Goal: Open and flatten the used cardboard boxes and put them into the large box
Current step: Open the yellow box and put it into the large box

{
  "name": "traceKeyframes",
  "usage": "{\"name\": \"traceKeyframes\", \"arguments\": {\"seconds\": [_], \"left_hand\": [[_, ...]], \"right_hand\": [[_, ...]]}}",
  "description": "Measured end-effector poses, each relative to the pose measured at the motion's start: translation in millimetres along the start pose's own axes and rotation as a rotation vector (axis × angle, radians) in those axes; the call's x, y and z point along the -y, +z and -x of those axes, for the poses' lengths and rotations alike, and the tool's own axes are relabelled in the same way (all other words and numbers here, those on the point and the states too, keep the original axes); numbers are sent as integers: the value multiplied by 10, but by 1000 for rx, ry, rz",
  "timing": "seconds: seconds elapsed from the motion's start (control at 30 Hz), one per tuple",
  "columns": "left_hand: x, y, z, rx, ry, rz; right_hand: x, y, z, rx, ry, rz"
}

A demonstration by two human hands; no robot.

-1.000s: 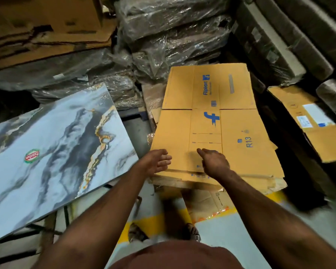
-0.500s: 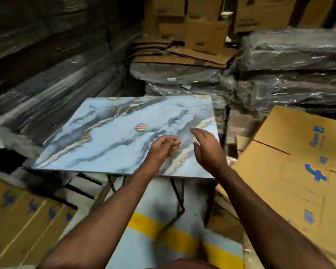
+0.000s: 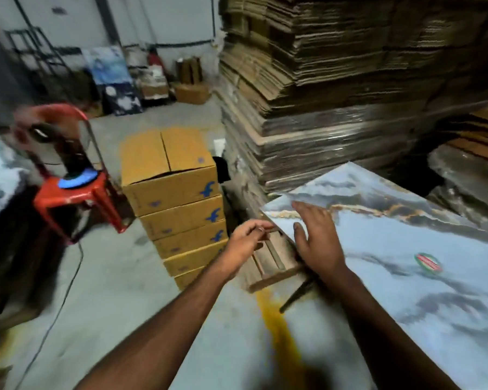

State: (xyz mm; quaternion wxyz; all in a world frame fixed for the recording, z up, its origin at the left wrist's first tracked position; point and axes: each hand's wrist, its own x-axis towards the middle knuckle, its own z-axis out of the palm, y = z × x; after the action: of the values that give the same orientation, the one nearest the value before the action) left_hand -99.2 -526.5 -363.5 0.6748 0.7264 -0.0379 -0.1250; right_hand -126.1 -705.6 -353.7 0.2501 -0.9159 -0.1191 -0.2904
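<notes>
Cardboard boxes (image 3: pixel 178 204) stand in a stack of five on the concrete floor (image 3: pixel 102 277), left of centre, each brown side printed with a blue "f" logo; the top box has its flaps folded shut. Any smaller print on them is too blurred to read. To the right, a marbled blue-grey board (image 3: pixel 406 249) lies tilted and carries a round red-and-green sticker (image 3: pixel 428 262) whose lettering cannot be made out. Behind it rises a tall pile of flattened cardboard (image 3: pixel 335 80), its lower layers wrapped in clear film.

Both hands reach forward, apart from each other and holding nothing. The left hand (image 3: pixel 247 239) is loosely curled, fingers half bent, above a wooden pallet (image 3: pixel 268 263) near the foot of the stack. The right hand (image 3: pixel 319 243) is spread flat, fingers extended, over the near corner of the board; whether it touches is unclear.

A red plastic stool (image 3: pixel 74 192) with a dark object on its seat stands at the left.
</notes>
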Motion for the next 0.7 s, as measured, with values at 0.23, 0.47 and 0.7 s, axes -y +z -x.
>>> {"name": "traceKeyframes", "arguments": {"seconds": [0.23,0.47,0.7], "left_hand": [[244,-1047,-315,-256,-101,110],[408,-1994,-1167,-521,-172,109],[386,-2910,-2367,-696,-208,-114]], "right_hand": [[214,1126,-741,206,-97,-161],[82,2303,-1677,432,-122,-219],[-61,3249,-2898,548,-38,-276]]}}
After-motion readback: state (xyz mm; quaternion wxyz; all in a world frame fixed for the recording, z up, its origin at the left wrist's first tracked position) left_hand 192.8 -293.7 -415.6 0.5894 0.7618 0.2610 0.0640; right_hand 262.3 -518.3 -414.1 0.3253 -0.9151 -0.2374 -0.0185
